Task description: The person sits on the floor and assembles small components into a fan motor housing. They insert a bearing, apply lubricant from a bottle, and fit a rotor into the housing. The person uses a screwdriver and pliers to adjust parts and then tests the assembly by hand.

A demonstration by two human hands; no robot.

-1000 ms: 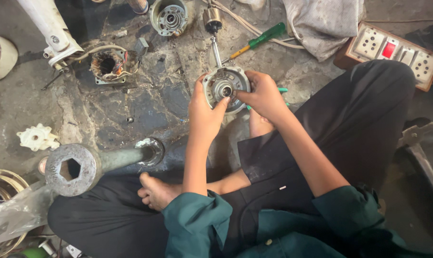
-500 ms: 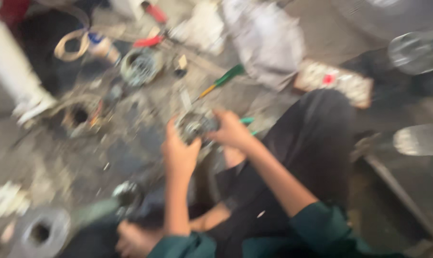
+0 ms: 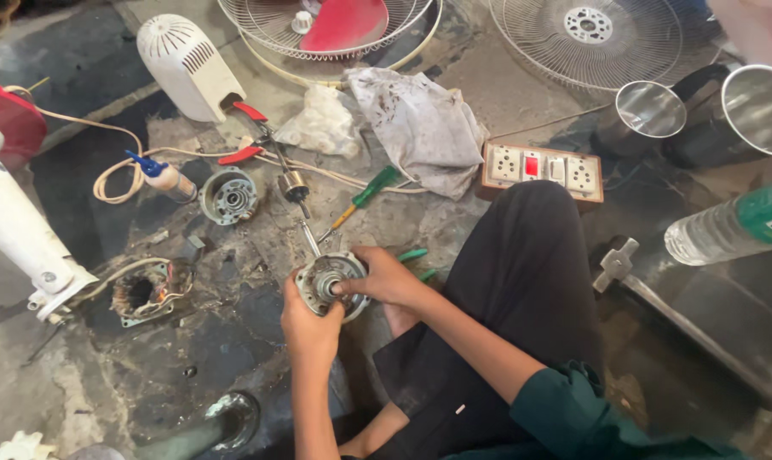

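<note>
- The view has swung since a second ago: fan guards [image 3: 573, 34] and steel cups [image 3: 650, 109] now show at the far side.
- The left hand [image 3: 309, 328] and right hand [image 3: 384, 277] stay clamped on the round motor end cover [image 3: 328, 281], near centre, above the floor [image 3: 105, 375].

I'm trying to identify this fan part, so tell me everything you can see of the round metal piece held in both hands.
The round motor cover is grey, dull, grimy cast metal, disc-shaped with a raised hub and a dark centre hole. It is held above the floor, its face tilted up towards the camera. The left hand cups its lower edge; the right hand grips its right side, thumb on the face. A thin metal shaft sticks out behind it.
</note>
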